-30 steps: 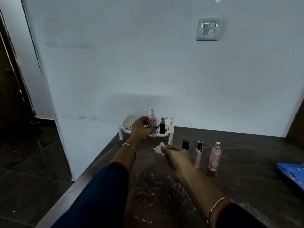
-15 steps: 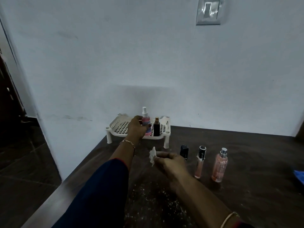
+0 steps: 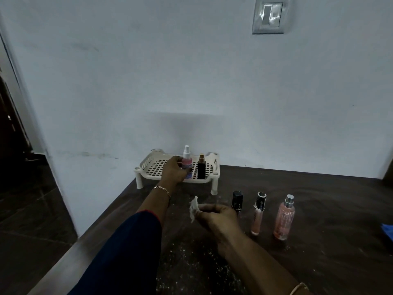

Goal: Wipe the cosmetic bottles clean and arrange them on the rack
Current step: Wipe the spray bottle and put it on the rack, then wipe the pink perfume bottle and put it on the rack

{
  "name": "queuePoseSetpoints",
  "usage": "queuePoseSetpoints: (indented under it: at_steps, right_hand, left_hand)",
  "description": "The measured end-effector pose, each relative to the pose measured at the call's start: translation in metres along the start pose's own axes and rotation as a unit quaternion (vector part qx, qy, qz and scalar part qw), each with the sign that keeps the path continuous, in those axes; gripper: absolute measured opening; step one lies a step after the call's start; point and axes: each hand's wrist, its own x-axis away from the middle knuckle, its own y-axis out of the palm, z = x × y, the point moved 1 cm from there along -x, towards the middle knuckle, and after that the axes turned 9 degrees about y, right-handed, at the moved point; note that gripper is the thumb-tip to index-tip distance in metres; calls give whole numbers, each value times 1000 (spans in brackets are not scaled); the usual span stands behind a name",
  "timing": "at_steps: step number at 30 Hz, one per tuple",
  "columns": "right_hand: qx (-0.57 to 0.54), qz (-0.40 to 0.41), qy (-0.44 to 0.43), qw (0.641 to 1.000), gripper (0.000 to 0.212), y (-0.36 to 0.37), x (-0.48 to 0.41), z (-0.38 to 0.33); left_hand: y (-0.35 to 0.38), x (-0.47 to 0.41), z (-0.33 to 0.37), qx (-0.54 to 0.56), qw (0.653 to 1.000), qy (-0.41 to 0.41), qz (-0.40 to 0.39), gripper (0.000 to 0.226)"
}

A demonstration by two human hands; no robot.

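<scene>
A white perforated rack (image 3: 153,167) stands on the dark table against the wall. My left hand (image 3: 174,171) grips a pink spray bottle (image 3: 187,161) standing upright on the rack, beside a small black bottle with a gold cap (image 3: 201,168). My right hand (image 3: 214,216) pinches a small white wipe (image 3: 193,207) above the table, in front of the rack. Three bottles stand on the table to the right: a short black one (image 3: 237,201), a slim peach tube with a black cap (image 3: 257,216) and a taller pink perfume bottle (image 3: 284,218).
The dark wooden table (image 3: 319,209) carries white specks near its front. Its left edge drops to a dark floor (image 3: 32,220). A blue object (image 3: 388,229) shows at the right edge. A wall switch (image 3: 270,14) sits high on the white wall.
The view has shifted, so the rack and bottles sit further right and lower in frame. My left hand stays on the pink spray bottle; my right hand keeps the wipe.
</scene>
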Motion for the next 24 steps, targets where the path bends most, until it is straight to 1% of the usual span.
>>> queuePoseSetpoints:
  at_steps: [3, 7, 9, 12, 14, 17, 20, 21, 23, 24]
  right_hand:
    - [-3, 7, -2, 1000, 12, -3, 4, -1]
    - [-9, 2, 6, 1000, 12, -7, 14, 2]
    - [-7, -4, 12, 1000, 13, -11, 22, 5]
    - [-8, -2, 12, 1000, 13, -20, 36, 8]
    - [-12, -4, 11, 1000, 14, -30, 48, 9]
    - [-17, -1, 15, 1000, 14, -50, 67, 12]
    - [-22, 30, -1, 999, 12, -73, 85, 11]
    - [-31, 39, -6, 999, 11, -80, 90, 10]
    - [-50, 54, -15, 997, 11, -93, 98, 7]
    - [-56, 61, -24, 996, 14, -100, 102, 6]
  left_hand:
    - [-7, 4, 0, -3, 1000, -5, -9, 50]
    - [-23, 15, 6, -6, 1000, -20, -5, 63]
    - [-32, 24, 16, -3, 1000, -16, 8, 67]
    - [-42, 41, 43, -5, 998, 7, 55, 67]
    - [-45, 54, 65, -5, 996, 24, 83, 61]
    - [-40, 74, 98, -10, 995, 59, 85, 45]
    - [-24, 98, 133, -29, 993, 108, 48, 20]
    - [-16, 105, 144, -33, 991, 125, 31, 15]
    - [-1, 117, 159, -31, 988, 153, -10, 13]
    - [7, 122, 164, -26, 986, 163, -29, 13]
